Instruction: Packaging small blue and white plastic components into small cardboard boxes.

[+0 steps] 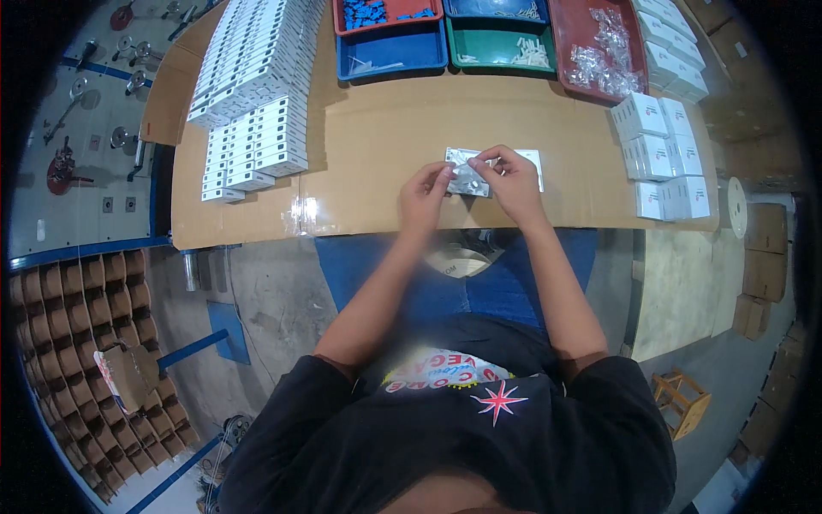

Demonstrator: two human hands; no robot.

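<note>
Left hand (425,193) and right hand (515,188) pinch a small shiny packet (467,182) over a flat white item (533,161) on a cardboard-covered surface (364,171).

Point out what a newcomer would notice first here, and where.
Likely first: the big stack of white boxes at the left of the table. Red, blue and green trays sit at its far side. Near its front, the left hand and right hand hold a small plastic bag.

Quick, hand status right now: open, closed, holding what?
Left hand: closed, fingertip grip on the left side of a small shiny packet.
Right hand: closed, pinching the same shiny packet toward its right.
</note>
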